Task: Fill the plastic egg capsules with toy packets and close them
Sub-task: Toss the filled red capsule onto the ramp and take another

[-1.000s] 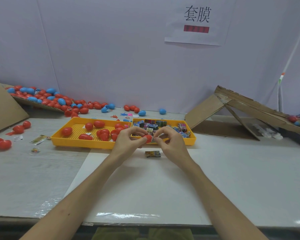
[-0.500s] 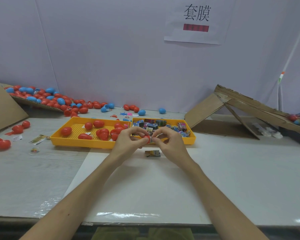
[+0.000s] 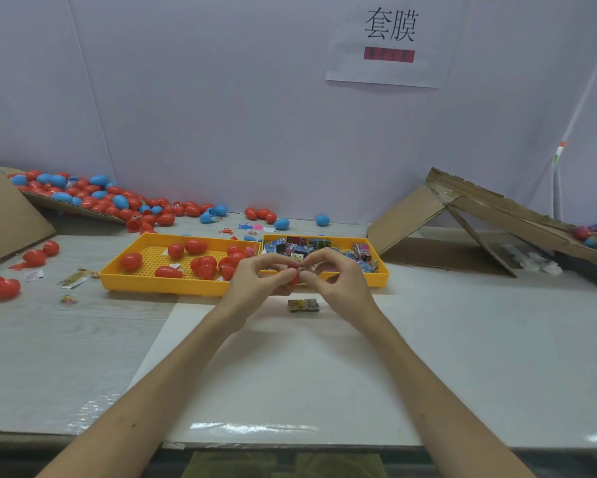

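Centrally, head view: the left hand [image 3: 255, 281] curls its fingers round a small red plastic egg capsule [image 3: 294, 277], only a sliver of which shows between the fingertips. The right hand [image 3: 338, 288], meeting it from the other side, pinches what looks like a small shiny toy packet [image 3: 305, 268] between thumb and forefinger, right at the capsule. Whether the packet is partly inside is hidden by the fingers. Both hands hover above the pale worktop [image 3: 324, 374]. Just nearer the person than the hands lies a spare flat printed packet [image 3: 303, 305]. Just beyond the left hand sits a yellow perforated plastic tray [image 3: 145, 286] of loose red eggs; just beyond the right hand, a second yellow tray [image 3: 381, 274] is heaped with printed packets. Judged step: stuffing the packet into the open capsule, closing not yet done. To do it well, the left hand should hold the capsule steady with its mouth facing the right hand. The right thumb should fold and press the packet fully below the rim, so that no corner is caught in the seam when the halves are pressed together.
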The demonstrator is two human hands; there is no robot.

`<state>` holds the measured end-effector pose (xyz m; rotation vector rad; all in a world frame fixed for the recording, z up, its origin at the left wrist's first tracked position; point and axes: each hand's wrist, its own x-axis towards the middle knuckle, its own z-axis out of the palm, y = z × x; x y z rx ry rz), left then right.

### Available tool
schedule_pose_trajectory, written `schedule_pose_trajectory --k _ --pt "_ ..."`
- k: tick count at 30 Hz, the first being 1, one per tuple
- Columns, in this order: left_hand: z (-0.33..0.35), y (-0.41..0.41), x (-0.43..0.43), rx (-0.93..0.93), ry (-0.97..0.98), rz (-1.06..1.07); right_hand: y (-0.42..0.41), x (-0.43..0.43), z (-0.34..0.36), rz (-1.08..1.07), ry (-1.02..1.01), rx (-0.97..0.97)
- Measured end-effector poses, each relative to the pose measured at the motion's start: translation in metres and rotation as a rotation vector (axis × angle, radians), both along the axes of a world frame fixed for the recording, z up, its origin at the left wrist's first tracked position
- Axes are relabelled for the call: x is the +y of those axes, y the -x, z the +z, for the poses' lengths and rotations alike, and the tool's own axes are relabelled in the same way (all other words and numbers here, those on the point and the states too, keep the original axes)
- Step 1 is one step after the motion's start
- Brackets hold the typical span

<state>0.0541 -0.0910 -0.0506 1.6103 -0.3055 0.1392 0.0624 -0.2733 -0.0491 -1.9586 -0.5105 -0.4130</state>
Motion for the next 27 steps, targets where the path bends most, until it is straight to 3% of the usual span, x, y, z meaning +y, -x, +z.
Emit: schedule_pose_trajectory --k 9,27 --pt "0.0019 0.0012 0.0007 0.064 0.061 -0.017 0.0007 -0.0013 0.0014 0.123 -0.083 0.141" --pt "0.0026 0.0035 0.0014 0.151 0.176 -0.138 0.0031 -0.0021 0.0039 0.106 -0.119 0.149"
